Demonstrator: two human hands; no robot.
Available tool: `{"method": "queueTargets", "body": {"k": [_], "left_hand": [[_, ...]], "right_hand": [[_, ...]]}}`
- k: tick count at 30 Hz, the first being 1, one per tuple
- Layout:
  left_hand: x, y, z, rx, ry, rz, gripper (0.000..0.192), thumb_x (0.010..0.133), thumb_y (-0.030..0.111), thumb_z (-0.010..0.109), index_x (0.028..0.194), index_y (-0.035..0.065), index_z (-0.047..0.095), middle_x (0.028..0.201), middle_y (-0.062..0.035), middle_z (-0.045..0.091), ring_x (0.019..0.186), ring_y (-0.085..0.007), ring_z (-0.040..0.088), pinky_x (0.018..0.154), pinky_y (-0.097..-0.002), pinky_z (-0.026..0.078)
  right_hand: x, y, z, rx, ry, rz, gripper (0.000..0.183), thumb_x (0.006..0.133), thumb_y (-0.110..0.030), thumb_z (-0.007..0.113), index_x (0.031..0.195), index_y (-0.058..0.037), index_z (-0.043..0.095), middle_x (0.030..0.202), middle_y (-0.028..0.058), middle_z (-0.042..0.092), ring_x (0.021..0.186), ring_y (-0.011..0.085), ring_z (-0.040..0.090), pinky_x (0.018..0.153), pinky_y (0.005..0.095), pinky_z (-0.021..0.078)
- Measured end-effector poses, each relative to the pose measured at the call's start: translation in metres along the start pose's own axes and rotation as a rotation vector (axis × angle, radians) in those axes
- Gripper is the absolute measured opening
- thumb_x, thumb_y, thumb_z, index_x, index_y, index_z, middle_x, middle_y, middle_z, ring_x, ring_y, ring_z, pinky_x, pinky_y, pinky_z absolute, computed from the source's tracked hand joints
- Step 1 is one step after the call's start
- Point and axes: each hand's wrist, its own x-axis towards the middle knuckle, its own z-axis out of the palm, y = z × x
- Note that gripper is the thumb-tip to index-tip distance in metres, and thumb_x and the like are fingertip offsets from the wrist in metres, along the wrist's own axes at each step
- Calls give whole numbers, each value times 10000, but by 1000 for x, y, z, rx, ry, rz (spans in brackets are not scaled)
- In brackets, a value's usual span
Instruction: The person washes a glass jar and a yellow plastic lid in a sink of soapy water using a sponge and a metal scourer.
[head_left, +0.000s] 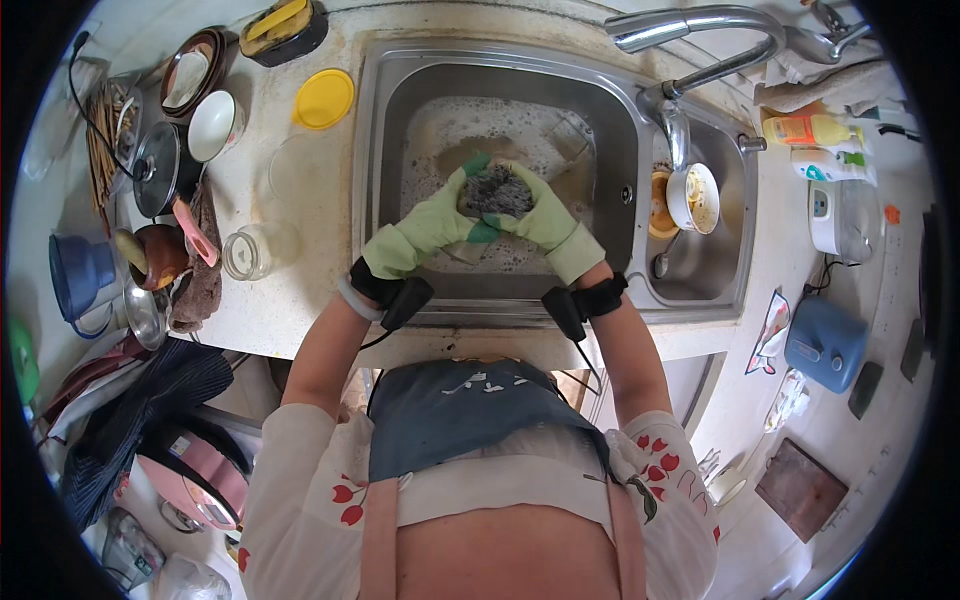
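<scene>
Both my hands wear light green rubber gloves with darker green fingertips. Between them, over the large steel sink basin (616, 225), is a dark grey, bristly scrubbing ball (496, 191). My left hand (442, 214) cups its left side, while my right hand (540, 206) closes round its right side; the fingertips nearly meet below it. Soapy, foamy water (480, 120) lies beneath. A squarish, pale translucent thing (566, 139) shows in the foam at the upper right. Another pale edge lies under my fingers, too covered to name.
The chrome faucet (720, 19) arches at the back right. In the small basin (701, 274) are a soiled white bowl (703, 199) and a spoon (661, 264). Left of the sink stand a glass jar (246, 255), a yellow lid (324, 98) and a lidded pan (161, 169).
</scene>
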Motion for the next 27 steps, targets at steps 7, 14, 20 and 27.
{"method": "queueTargets", "body": {"k": [7, 14, 20, 27], "left_hand": [[2, 19, 13, 488, 141, -38, 717, 764, 201, 817, 1374, 70, 462, 1224, -68, 617, 1027, -202, 643, 870, -370, 520], [-26, 40, -13, -673, -236, -340, 682, 831, 154, 755, 1422, 70, 424, 1231, -76, 620, 1060, -176, 629, 866, -341, 525], [-23, 40, 29, 779, 82, -122, 794, 700, 280, 841, 1363, 53, 469, 1197, -124, 629, 1088, -225, 619, 899, -352, 512], [-15, 26, 11, 6, 49, -162, 753, 660, 206, 818, 1316, 36, 489, 1172, -206, 581, 1081, -409, 587, 906, -465, 496]], "right_hand": [[5, 21, 18, 260, 243, -13, 697, 760, 20, 768, 1379, 19, 447, 1216, 130, 625, 1049, 193, 633, 886, 330, 540], [-12, 14, -13, 516, 190, -73, 654, 757, 12, 781, 1345, 0, 493, 1194, 94, 642, 1049, 173, 637, 914, 312, 538], [-2, 8, -3, -473, 400, 55, 652, 778, 30, 756, 1362, 31, 466, 1178, 99, 645, 1022, 175, 635, 879, 294, 538], [-7, 24, 0, 423, 154, -270, 685, 792, 37, 748, 1397, 29, 427, 1184, 107, 645, 1020, 175, 639, 843, 292, 549]]}}
